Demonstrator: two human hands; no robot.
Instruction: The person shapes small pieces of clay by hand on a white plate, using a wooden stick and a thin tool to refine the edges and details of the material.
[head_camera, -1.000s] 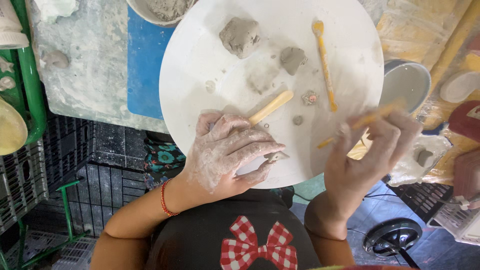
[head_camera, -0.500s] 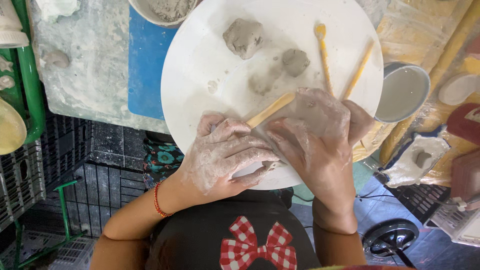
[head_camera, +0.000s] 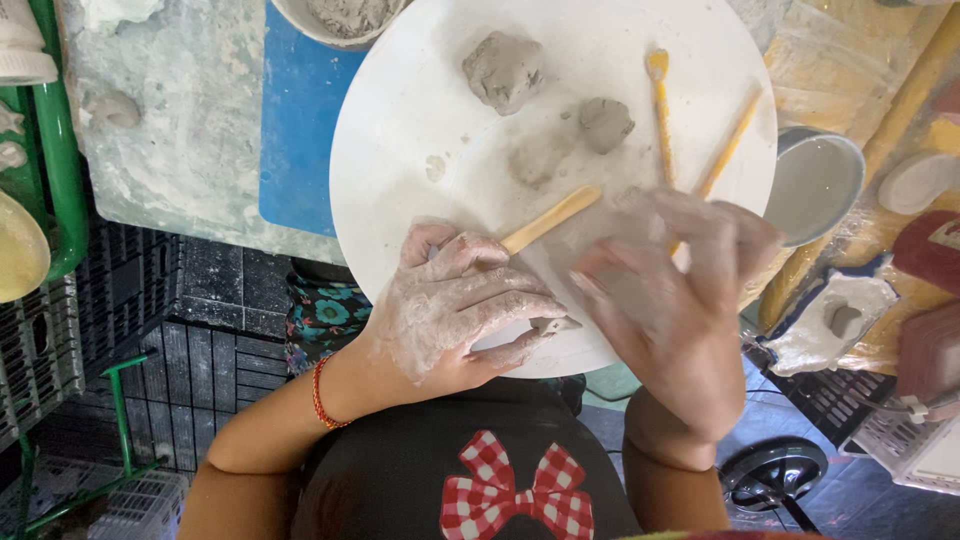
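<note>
On the round white board (head_camera: 420, 130), the person is shaping clay: the clay-caked left hand (head_camera: 455, 315) is pinching a small grey clay piece (head_camera: 553, 325) at the near edge while gripping a wooden stick (head_camera: 550, 218). The right hand (head_camera: 670, 300) is hovering just beside, fingers spread, blurred. Next likely needs steadying that soft, lumpy, wet-looking bit.

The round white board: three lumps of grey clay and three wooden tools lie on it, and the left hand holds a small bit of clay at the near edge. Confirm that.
Not quite. The head view shows two lumps of grey clay on the round white board, not three. Three wooden tools lie there, and the left hand holds a small bit of clay at the near edge.
</note>
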